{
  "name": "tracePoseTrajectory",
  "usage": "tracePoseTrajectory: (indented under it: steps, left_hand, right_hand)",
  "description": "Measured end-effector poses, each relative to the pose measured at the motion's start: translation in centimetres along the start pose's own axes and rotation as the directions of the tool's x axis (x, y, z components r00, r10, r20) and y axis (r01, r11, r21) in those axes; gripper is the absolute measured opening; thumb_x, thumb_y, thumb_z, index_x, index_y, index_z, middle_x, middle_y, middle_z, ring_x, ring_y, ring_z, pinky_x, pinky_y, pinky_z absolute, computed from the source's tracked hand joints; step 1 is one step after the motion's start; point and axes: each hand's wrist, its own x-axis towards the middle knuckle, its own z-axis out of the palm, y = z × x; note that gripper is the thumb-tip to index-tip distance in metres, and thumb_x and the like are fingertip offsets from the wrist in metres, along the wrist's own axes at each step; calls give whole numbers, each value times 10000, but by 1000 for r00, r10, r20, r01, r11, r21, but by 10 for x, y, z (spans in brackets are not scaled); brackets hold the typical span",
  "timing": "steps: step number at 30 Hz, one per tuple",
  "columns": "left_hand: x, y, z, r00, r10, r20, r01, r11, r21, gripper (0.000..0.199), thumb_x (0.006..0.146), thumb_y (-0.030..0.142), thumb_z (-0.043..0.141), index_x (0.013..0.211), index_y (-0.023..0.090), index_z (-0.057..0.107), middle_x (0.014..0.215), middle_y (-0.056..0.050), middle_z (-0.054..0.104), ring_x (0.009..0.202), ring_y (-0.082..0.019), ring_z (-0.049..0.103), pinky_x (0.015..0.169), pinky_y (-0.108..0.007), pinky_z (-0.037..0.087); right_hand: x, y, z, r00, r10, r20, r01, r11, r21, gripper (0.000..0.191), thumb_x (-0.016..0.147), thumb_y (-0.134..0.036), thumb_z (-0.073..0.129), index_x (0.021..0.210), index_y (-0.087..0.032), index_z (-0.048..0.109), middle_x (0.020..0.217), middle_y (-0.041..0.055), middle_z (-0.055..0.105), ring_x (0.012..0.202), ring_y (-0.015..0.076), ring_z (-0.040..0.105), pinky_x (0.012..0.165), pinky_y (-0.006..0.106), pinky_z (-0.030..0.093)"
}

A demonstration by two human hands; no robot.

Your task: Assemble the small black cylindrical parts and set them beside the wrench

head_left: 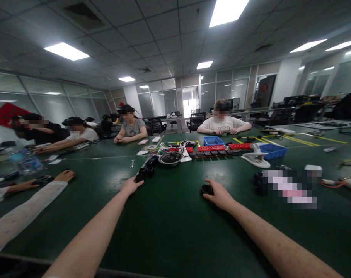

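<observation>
On the green table (175,227), my right hand (220,196) grips a small black round object (207,189) between thumb and fingers. What kind it is, I cannot make out. Further left, my left hand (131,186) has its fingers closed at a small black cylindrical piece (139,178). Several similar dark pieces (150,171) stand close together just beyond that hand. A metal bowl (170,159) with dark contents sits behind them.
Beyond lie red power strips (212,148), blue trays (272,151) and a white clamp (256,156). A small wrench (132,164) lies left of the bowl. A co-worker's sleeved arm (27,210) rests at left, near water bottles (26,161). Other people sit around the table.
</observation>
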Motion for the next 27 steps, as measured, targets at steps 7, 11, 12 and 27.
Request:
tracePoseTrajectory:
  steps: [7,11,12,27]
  left_hand:
    - [-25,1,-20,998,14,-65,-7,995,101,659,648,623,491,1102,145,518,1085,-186,570,975,-374,533,722,-434,442]
    - [-58,23,-27,982,117,-152,-93,984,154,748,662,622,482,1234,149,396,1265,-191,420,1126,-390,403,862,-495,360]
    - [-67,34,-25,956,247,-159,-227,965,132,720,692,614,454,1242,154,391,1260,-171,433,1123,-365,417,882,-470,360]
    - [-106,135,18,689,700,186,-695,712,-105,365,577,414,674,926,326,613,951,0,635,873,-232,594,746,-323,460]
  right_hand:
    - [0,4,1,1000,-8,-6,8,1000,13,591,659,-256,648,1194,-144,421,1041,105,564,984,235,517,859,351,387]
    - [1,-5,4,1000,7,-18,-7,1000,-6,600,644,-263,664,1190,-160,438,1019,106,577,970,250,521,847,382,384]
    - [0,-10,5,1000,-28,-4,28,1000,-2,631,641,-268,668,1212,-165,419,1032,107,576,984,252,513,857,390,376]
    - [0,4,-10,999,-14,37,8,988,154,611,738,-355,553,1268,-129,349,1043,102,550,897,193,533,811,336,412]
